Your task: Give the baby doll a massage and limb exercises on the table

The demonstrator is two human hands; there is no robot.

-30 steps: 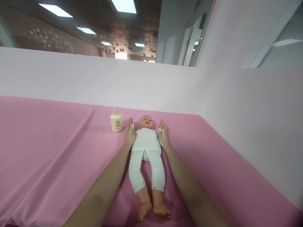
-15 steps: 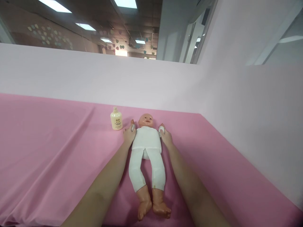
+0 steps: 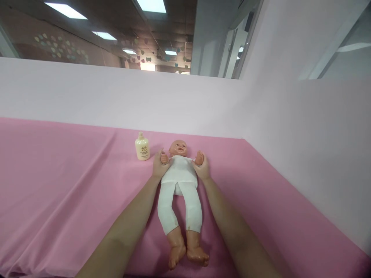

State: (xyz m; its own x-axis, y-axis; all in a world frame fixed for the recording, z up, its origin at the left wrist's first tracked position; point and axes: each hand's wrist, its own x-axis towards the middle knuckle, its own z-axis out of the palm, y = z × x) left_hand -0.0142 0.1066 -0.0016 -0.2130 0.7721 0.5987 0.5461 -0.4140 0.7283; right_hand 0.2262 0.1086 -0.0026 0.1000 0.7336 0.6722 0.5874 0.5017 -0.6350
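A baby doll (image 3: 179, 170) in a white top and white leggings lies on its back, head toward the wall and bare feet toward me. My left hand (image 3: 158, 166) is closed around the doll's arm on the left, with the doll's small hand (image 3: 164, 158) showing above my thumb. On the other side, my right hand (image 3: 203, 168) grips the doll's other arm, and that doll hand (image 3: 199, 158) shows between my thumb and fingers. Parts of my fingers are hidden behind the doll's arms.
Left of the doll's head stands a cream-coloured bottle (image 3: 142, 147) with a printed label. Pink cloth (image 3: 72, 181) with folds at the left covers the surface. A white wall (image 3: 121, 98) with a window runs behind, and another wall (image 3: 313, 135) rises at the right.
The doll's two hands have come toward me and inward, and now show above my thumbs. My hands have shifted their hold along its arms. Doll body and bottle stay put.
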